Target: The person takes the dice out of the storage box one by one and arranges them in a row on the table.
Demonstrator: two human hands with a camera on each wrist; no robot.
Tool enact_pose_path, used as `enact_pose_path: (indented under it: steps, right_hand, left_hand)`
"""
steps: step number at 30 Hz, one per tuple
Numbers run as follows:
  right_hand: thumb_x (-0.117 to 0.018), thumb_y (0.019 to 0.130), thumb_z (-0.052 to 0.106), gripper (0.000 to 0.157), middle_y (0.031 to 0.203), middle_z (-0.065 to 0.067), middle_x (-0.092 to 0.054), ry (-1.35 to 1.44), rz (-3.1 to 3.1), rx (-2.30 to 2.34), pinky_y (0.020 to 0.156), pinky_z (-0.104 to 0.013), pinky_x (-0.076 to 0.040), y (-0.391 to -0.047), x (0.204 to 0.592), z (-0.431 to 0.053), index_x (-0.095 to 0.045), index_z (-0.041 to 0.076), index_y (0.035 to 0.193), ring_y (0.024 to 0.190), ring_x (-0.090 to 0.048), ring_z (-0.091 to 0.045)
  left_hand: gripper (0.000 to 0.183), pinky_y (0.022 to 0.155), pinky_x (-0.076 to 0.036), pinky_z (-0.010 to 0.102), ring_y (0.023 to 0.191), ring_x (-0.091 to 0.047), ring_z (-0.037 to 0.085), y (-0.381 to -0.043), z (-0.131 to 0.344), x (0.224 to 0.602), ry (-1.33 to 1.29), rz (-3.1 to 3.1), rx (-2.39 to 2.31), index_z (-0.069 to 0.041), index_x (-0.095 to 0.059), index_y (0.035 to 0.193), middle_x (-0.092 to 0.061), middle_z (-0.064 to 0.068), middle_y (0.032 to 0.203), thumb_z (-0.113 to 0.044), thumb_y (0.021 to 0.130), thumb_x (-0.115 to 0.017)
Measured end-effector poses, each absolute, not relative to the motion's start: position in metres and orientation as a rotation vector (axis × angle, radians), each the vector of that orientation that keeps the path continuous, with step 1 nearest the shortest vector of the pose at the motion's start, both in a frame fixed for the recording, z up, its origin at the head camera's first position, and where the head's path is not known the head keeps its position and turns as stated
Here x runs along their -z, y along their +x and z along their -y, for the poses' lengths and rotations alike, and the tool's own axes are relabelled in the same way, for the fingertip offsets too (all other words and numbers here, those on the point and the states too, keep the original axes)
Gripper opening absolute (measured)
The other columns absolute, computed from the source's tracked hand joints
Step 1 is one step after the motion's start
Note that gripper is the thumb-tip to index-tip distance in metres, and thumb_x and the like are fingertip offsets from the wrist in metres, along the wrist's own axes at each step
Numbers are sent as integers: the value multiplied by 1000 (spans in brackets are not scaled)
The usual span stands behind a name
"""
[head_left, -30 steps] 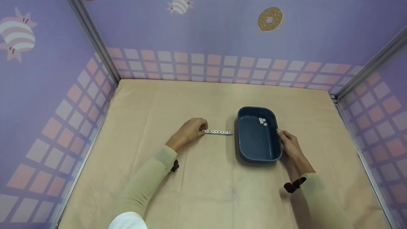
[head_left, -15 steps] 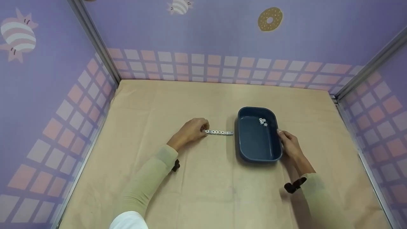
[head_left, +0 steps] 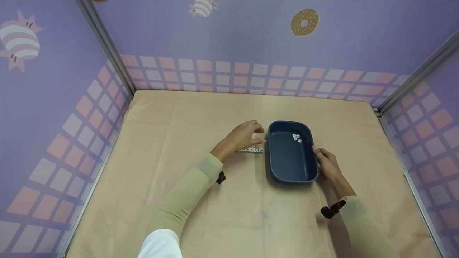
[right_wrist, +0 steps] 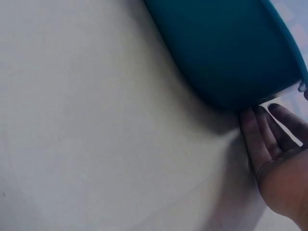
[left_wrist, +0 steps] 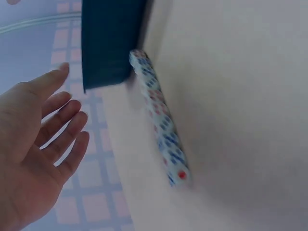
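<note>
A dark blue rectangular bin (head_left: 289, 163) stands on the cloth with a few white dice (head_left: 296, 137) inside, near its far right corner. My right hand (head_left: 326, 161) holds its right side, thumb at the rim and fingers against the outer wall, as the right wrist view shows. Just outside the bin's left wall lies a straight row of dice (left_wrist: 161, 120), white with blue and red pips, one end near the wall. Over that row hovers my left hand (head_left: 245, 135), fingers apart and loosely bent, holding nothing. In the head view it hides part of the row.
A beige cloth (head_left: 200, 222) covers the table. Purple panels with pink and white squares (head_left: 222, 71) close off the back and both sides, joined by grey metal posts (head_left: 107, 46). Black camera mounts (head_left: 332, 209) sit on the wrists.
The left hand has let go of the left end of the dice row and moved right and away from me, towards the bin. The right hand and the bin have stayed put.
</note>
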State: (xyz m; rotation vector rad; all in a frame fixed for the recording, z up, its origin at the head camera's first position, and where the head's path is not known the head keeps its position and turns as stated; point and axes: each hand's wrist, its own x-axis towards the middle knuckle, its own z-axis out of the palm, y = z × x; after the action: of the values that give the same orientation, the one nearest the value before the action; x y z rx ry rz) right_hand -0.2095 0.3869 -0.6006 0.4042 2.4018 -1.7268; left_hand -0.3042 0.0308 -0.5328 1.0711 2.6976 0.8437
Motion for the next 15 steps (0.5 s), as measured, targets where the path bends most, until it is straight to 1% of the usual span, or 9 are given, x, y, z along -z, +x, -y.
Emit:
enact_pose_path:
  steps: [2,5,7,9,12,15]
  right_hand:
    - [-48,107,63,78,151,-24,-51,383,-2397,1734,124,-51,-27,-209,599,-387,-54,-2,148,139,-43,-32]
    - [-47,109,57,72,150,-24,-51,367,-2381,1741,123,-49,-27,-208,592,-387,-53,-2,151,135,-45,-29]
    - [-48,111,52,68,150,-23,-51,381,-2364,1746,123,-48,-27,-206,584,-384,-53,-3,151,133,-45,-27]
    - [-48,112,47,64,147,-24,-52,396,-2364,1733,120,-48,-30,-203,575,-379,-53,-5,149,130,-46,-27]
    - [-48,113,42,60,143,-25,-53,405,-2377,1715,116,-45,-32,-202,569,-374,-54,-7,146,128,-47,-28]
    - [-49,112,45,62,143,-24,-54,418,-2405,1696,115,-43,-33,-205,576,-377,-55,-6,147,129,-47,-27]
  left_hand:
    - [43,102,-51,32,117,-64,22,-304,-46,528,1106,-2706,-867,-7,-70,130,-65,5,124,-40,102,-72]
    - [44,101,-51,29,116,-64,20,-304,-70,525,1134,-2711,-912,-8,-70,131,-64,4,123,-42,102,-71]
    - [43,102,-50,27,117,-64,19,-304,-85,527,1137,-2710,-938,-9,-70,132,-64,3,124,-40,103,-72]
    - [42,103,-49,24,118,-64,17,-304,-100,529,1117,-2701,-967,-9,-69,134,-64,3,126,-36,102,-73]
    - [44,105,-47,20,121,-63,14,-305,-119,536,1074,-2700,-982,-9,-68,137,-63,2,130,-35,102,-74]
    - [47,105,-46,18,123,-62,12,-306,-135,540,1018,-2708,-986,-10,-66,140,-62,1,133,-35,102,-74]
